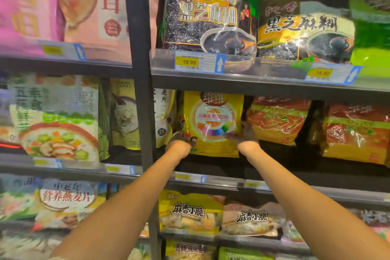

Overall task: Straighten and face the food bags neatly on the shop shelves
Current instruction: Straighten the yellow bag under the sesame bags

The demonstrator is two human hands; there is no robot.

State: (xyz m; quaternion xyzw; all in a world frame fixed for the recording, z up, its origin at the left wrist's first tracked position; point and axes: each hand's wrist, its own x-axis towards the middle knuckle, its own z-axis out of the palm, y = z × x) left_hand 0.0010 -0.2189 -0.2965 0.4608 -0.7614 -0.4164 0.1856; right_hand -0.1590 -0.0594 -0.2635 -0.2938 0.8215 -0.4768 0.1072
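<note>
A yellow food bag [213, 120] with a round colourful print stands upright on the middle shelf [274, 177], its front facing me. My left hand [179, 141] grips its lower left edge, and my right hand [245, 136] grips its lower right edge. Both hands are blurred and partly hidden behind the bag, so the fingers are hard to make out. Two orange-red bags [278, 120] [356, 133] stand to the right on the same shelf.
A black upright post [143, 112] splits the shelving just left of my left hand. Black sesame bags [209, 12] fill the shelf above. Yellow snack bags [192, 213] lie on the shelf below. Price tags [196, 62] line the shelf edges.
</note>
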